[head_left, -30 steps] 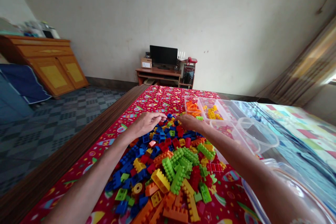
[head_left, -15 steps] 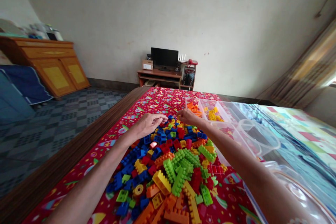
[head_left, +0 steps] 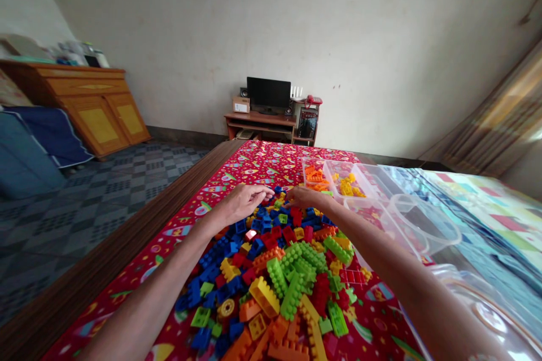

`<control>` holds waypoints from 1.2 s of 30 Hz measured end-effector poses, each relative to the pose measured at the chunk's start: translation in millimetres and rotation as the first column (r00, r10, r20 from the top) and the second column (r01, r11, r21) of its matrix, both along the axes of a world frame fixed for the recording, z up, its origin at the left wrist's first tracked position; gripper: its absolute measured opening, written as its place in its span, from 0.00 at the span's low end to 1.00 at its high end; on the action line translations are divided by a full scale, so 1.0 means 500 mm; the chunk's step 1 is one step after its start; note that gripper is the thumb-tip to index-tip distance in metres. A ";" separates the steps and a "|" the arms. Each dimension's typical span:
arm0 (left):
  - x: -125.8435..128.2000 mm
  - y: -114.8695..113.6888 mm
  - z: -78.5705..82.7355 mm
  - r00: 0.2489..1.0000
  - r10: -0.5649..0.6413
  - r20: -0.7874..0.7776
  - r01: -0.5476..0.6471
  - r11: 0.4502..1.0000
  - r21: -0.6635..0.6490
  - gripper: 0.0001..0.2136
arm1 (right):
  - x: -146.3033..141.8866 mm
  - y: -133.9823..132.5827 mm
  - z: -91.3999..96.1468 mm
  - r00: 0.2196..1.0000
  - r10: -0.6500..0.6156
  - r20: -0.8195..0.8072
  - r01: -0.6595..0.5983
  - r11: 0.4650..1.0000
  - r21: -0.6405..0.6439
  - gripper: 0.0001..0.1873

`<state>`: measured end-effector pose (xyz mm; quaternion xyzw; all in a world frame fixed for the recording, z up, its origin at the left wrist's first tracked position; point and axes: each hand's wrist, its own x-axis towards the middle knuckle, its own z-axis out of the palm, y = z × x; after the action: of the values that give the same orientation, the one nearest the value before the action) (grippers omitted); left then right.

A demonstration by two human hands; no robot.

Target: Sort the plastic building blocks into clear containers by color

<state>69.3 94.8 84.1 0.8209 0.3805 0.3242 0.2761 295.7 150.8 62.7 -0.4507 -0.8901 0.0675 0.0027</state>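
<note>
A broad heap of plastic building bricks (head_left: 292, 287) in blue, red, green, yellow and orange lies on a red patterned tablecloth (head_left: 271, 163). At the heap's far left edge is my left hand (head_left: 248, 202), its fingers and thumb drawn together. Whatever they hold, if anything, is hidden; a small blue brick (head_left: 278, 189) lies just beyond the fingertips. My right hand (head_left: 305, 197) reaches over the far right part of the heap, fingers pointing down and slightly apart near the bricks. No brick shows in it.
Right of the heap stands a clear divided tray (head_left: 381, 180) with orange bricks (head_left: 315, 175) and yellow bricks (head_left: 348, 185) in separate compartments. A round clear tub (head_left: 423, 225) and a clear lidded container (head_left: 486, 316) are farther right. A monitor (head_left: 269, 94) stands on a desk behind.
My right hand has lowered from beside the orange compartment toward the bricks, and its fingers have loosened. My left hand stays nearly in place. The whole view has shifted slightly.
</note>
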 end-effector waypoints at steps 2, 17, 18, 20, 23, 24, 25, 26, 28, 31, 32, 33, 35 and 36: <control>0.001 -0.002 0.002 1.000 -0.002 -0.014 0.002 1.000 0.001 0.19 | 0.000 -0.002 0.004 0.999 0.029 0.037 -0.028 0.999 -0.025 0.10; 0.006 -0.002 0.000 0.998 -0.009 -0.066 0.007 0.999 -0.038 0.20 | -0.032 0.004 0.013 0.948 -0.225 -0.226 0.255 0.960 0.113 0.10; 0.006 -0.003 0.002 0.997 -0.004 -0.076 0.002 1.000 -0.030 0.20 | -0.041 0.005 0.005 0.955 -0.203 -0.216 0.235 0.962 0.136 0.12; 0.006 -0.006 0.008 0.995 0.012 -0.099 -0.013 1.000 -0.012 0.20 | -0.055 0.004 -0.011 0.972 -0.145 -0.183 0.175 0.972 0.157 0.16; 0.005 -0.007 0.011 0.993 0.029 -0.117 -0.028 1.000 0.010 0.19 | -0.065 0.003 -0.028 0.986 -0.091 -0.140 0.112 0.982 0.149 0.16; 0.005 -0.006 0.009 0.993 0.026 -0.117 -0.024 1.000 0.017 0.19 | -0.066 0.004 -0.031 0.987 -0.091 -0.132 0.110 0.983 0.148 0.15; 0.005 -0.005 0.007 0.993 0.020 -0.117 -0.017 1.000 0.024 0.19 | -0.065 0.005 -0.032 0.988 -0.094 -0.124 0.112 0.983 0.147 0.14; 0.006 -0.003 0.004 0.993 0.013 -0.117 -0.009 1.000 0.029 0.19 | -0.065 0.006 -0.031 0.988 -0.101 -0.117 0.118 0.982 0.144 0.14; 0.006 0.000 -0.003 0.992 -0.002 -0.123 0.006 0.999 0.032 0.19 | -0.063 0.009 -0.029 0.987 -0.121 -0.106 0.135 0.981 0.136 0.13; 0.007 0.002 -0.007 0.993 -0.015 -0.121 0.019 0.999 0.033 0.19 | -0.063 0.012 -0.026 0.985 -0.132 -0.114 0.146 0.982 0.123 0.14; 0.007 0.002 -0.006 0.993 -0.015 -0.120 0.019 0.999 0.033 0.19 | -0.063 0.013 -0.026 0.983 -0.135 -0.126 0.150 0.981 0.120 0.15; 0.008 0.001 -0.005 0.993 -0.012 -0.121 0.016 0.999 0.032 0.19 | -0.063 0.014 -0.027 0.980 -0.138 -0.146 0.156 0.980 0.120 0.15; 0.007 0.001 -0.003 0.992 -0.003 -0.126 0.006 1.000 0.027 0.19 | -0.061 0.018 -0.027 0.967 -0.153 -0.202 0.178 0.977 0.113 0.14; 0.007 0.000 -0.002 0.992 0.001 -0.127 0.002 1.000 0.025 0.19 | -0.060 0.020 -0.025 0.958 -0.170 -0.232 0.198 0.975 0.103 0.13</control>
<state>72.6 95.0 82.9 0.8434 0.3931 0.2757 0.2412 265.7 160.8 50.1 -0.5201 -0.8409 0.0612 0.1367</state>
